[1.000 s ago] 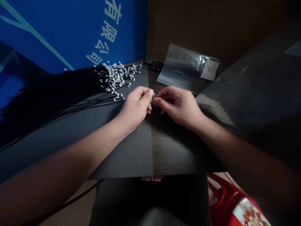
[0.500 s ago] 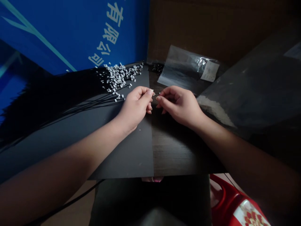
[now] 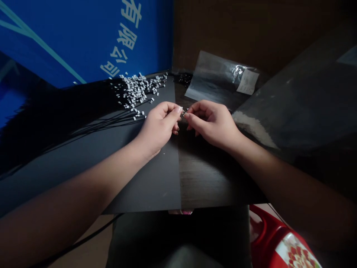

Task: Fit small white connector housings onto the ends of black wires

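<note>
My left hand (image 3: 159, 126) and my right hand (image 3: 212, 122) meet fingertip to fingertip over the dark table (image 3: 206, 178). Both are closed in a pinch on a tiny part between them, too small to name. The left hand rests on a black sheet (image 3: 117, 160). Behind it lies a heap of small white pieces (image 3: 136, 91) on thin black wires (image 3: 111, 121) that run off to the left.
A clear plastic bag with a white label (image 3: 223, 80) lies at the back, with a larger dark plastic bag (image 3: 301, 108) to its right. A blue board with white characters (image 3: 83, 37) stands behind. A red object (image 3: 276, 242) sits below the table's front edge.
Both hands keep their pinch together with only slight finger shifts; the view has shifted a little.
</note>
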{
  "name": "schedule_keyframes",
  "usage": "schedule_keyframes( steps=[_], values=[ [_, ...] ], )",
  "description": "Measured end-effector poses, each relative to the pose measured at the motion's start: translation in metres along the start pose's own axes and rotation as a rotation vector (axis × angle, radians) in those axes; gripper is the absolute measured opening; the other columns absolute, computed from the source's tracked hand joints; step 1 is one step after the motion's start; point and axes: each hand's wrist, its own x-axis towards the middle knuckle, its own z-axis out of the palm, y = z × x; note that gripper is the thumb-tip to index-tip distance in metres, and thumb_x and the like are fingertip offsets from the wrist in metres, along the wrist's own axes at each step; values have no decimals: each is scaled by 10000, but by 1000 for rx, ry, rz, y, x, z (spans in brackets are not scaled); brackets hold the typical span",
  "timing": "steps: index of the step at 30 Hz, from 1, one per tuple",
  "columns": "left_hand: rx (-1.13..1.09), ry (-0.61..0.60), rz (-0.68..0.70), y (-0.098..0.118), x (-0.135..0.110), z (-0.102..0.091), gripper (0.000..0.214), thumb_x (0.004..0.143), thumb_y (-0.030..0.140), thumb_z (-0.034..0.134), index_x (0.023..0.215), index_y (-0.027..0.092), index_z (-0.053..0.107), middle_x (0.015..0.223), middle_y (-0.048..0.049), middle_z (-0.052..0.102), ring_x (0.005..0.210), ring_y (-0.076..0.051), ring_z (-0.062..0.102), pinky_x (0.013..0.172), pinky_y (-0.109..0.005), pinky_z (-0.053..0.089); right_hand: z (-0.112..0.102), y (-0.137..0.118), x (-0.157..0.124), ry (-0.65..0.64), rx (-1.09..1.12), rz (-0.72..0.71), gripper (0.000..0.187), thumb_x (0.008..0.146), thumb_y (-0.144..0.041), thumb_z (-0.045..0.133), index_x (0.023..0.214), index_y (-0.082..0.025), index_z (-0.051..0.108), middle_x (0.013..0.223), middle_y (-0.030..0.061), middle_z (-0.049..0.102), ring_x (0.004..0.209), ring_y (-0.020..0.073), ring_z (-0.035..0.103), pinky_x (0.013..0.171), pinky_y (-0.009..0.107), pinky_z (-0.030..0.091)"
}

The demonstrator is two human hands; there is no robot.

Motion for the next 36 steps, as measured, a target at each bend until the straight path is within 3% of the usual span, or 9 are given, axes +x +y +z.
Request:
schedule_keyframes(
  steps=[22, 36],
  values=[
    [43, -22, 72, -2, 0, -2, 159, 1052, 106, 609, 918, 185, 643, 806, 25, 617, 596, -72, 552, 567, -184, 505, -2, 1, 1, 24, -93, -30, 114, 946, -292, 726, 905, -186, 712, 711, 7, 712, 646, 154, 599, 625, 321, 420],
    [73, -25, 90, -5, 1, -4, 111, 1046, 173, 673, 945, 218, 669, 761, 30, 588, 608, -92, 549, 588, -187, 518, -1, -1, 1, 37, -59, 2, 121, 903, -303, 753, 876, -197, 700, 723, 13, 683, 658, 156, 588, 583, 306, 403]
  ],
)
